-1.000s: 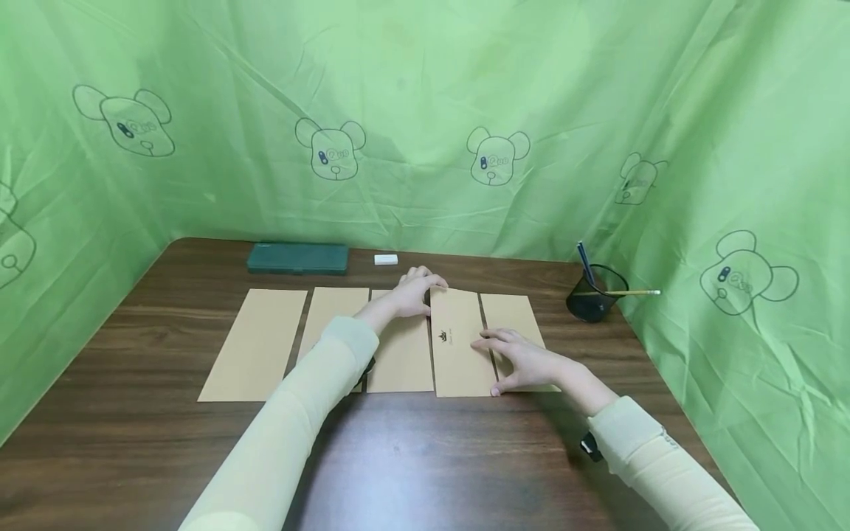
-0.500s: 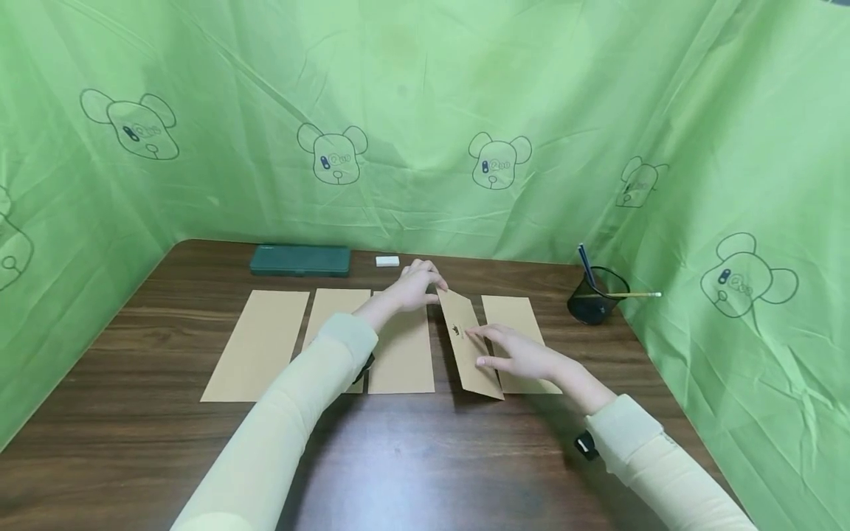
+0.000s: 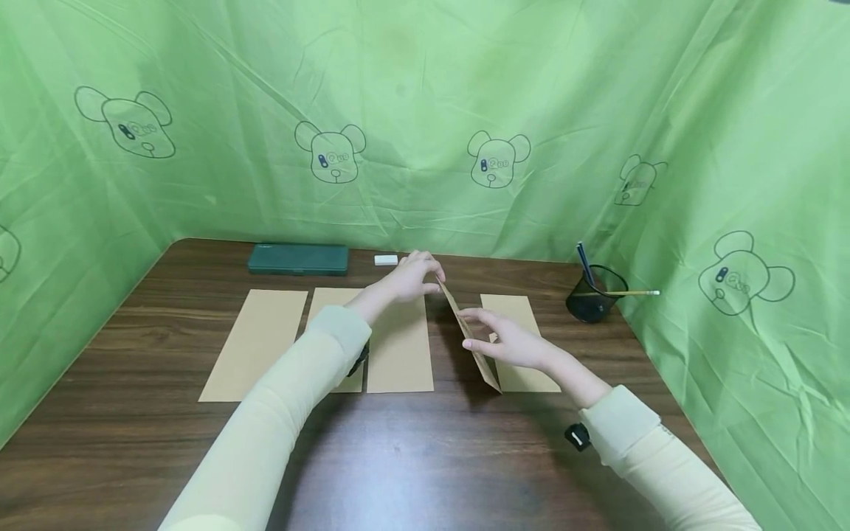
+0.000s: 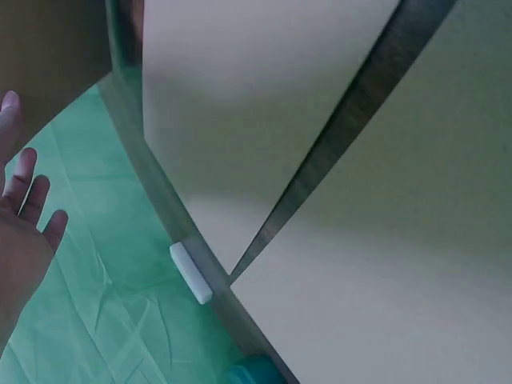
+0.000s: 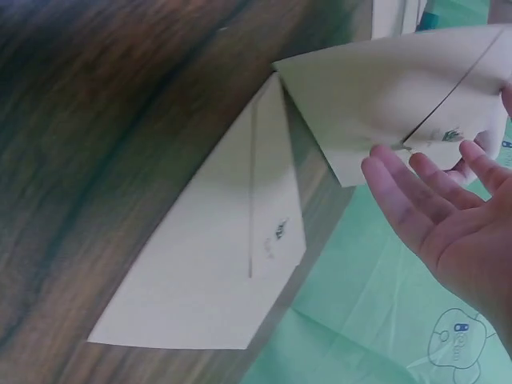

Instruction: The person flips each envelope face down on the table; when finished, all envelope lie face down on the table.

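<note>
A kraft-brown paper envelope stands tilted on edge over the dark wooden table, seen nearly edge-on in the head view. At its far top corner my left hand pinches it between thumb and fingers. My right hand has its fingers spread, fingertips right at the envelope's right face. The right wrist view shows a small crown print and a thin line on that face, in front of my right fingers. Another brown envelope lies flat on the right, partly behind my right hand.
Several brown envelopes lie in a row on the left, including a leftmost one and one nearer the middle. Behind them are a green flat case and a white eraser. A black mesh pen cup stands back right; green cloth encloses the table.
The crown-printed envelope has gone from lying nearly flat to standing steeply on edge. My left hand has risen slightly with its far corner; my right hand has shifted up and left.
</note>
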Action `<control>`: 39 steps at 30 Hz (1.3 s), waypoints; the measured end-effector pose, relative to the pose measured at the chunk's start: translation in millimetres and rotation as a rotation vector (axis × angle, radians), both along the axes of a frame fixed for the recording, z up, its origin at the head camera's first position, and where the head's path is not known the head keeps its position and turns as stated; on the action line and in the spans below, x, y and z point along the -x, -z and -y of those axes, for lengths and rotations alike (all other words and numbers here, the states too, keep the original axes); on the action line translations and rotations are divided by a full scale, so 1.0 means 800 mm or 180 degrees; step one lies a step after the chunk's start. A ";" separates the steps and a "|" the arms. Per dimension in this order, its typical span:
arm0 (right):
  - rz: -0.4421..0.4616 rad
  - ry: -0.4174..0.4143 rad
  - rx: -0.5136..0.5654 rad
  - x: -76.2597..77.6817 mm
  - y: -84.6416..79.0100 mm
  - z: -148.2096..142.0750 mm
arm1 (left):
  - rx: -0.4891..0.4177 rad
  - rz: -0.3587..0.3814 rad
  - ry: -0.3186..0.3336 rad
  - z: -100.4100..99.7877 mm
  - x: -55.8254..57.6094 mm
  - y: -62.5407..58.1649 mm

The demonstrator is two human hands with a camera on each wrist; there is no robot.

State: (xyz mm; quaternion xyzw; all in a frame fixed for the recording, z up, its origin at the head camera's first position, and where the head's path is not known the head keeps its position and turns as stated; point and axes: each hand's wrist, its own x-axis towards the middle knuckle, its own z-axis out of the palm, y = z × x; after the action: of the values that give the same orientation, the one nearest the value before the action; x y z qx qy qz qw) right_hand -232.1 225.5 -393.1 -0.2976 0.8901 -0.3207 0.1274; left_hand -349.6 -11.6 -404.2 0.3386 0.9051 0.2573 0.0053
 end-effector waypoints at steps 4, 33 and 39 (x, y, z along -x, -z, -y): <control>0.0016 0.0026 0.0048 -0.001 -0.008 0.005 | -0.0126 0.0000 0.0100 0.001 0.003 -0.005; -0.0822 -0.0076 -0.0012 0.003 -0.059 0.004 | -0.0634 -0.0138 0.0095 0.001 -0.005 -0.051; -0.1003 0.0105 -0.0026 0.005 -0.061 -0.003 | -0.0893 0.0020 0.0222 -0.001 -0.010 -0.063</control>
State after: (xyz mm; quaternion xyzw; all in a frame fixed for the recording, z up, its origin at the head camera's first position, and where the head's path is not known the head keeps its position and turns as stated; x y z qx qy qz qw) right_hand -235.9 227.6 -343.9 -0.3290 0.9052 -0.2685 -0.0179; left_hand -341.8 -11.0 -353.5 0.3665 0.8478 0.3821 -0.0303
